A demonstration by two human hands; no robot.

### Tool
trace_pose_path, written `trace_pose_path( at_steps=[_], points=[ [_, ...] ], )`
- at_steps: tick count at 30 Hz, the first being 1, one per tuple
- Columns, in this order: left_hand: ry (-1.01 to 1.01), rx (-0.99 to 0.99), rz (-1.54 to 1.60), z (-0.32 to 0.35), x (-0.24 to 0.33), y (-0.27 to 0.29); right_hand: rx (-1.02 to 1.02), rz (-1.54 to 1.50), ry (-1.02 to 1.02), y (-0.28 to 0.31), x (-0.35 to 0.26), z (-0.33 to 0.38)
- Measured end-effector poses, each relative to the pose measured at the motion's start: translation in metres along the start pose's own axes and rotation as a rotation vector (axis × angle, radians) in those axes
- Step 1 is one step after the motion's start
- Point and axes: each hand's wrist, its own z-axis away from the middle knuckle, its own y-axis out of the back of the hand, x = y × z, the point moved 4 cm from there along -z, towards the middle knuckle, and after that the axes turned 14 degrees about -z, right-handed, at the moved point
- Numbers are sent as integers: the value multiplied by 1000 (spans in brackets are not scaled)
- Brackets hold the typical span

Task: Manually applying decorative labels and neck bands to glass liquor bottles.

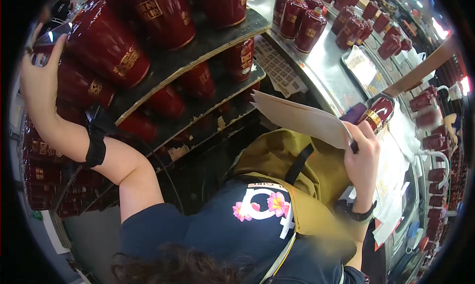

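The left hand (pixel 37 81) is reaching up and out to the far left, its fingers closing around the end of a dark red cylindrical jar (pixel 49 49) lying on the upper tier of a wooden rack (pixel 208 46). A black wrist strap (pixel 95 145) is circling that forearm. More red jars (pixel 106 44) are lying tightly packed along both tiers, so the hand is working at the rack's outer left end, with little free room between neighbouring jars.

The right hand (pixel 362 153) is gripping a red bottle with a gold band (pixel 378 113) together with a sheet of beige paper (pixel 302 118), just at the edge of the metal counter (pixel 326 61). The paper is projecting leftward over the gap between rack and counter. Upright red jars (pixel 302 19) are standing in groups on the counter, and white label sheets (pixel 279 69) are lying on it near its edge. The open space between rack and counter is occupied by the person's olive apron (pixel 282 155).
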Motion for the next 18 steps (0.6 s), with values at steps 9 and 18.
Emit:
trace_pose_path(
  at_steps=[9,18],
  points=[
    [-292,-220,407,1,32,-2,72,-53,-24,-33,39,4],
    [-219,-232,382,12,59,44,41,-72,-33,-47,45,-7]
  ],
)
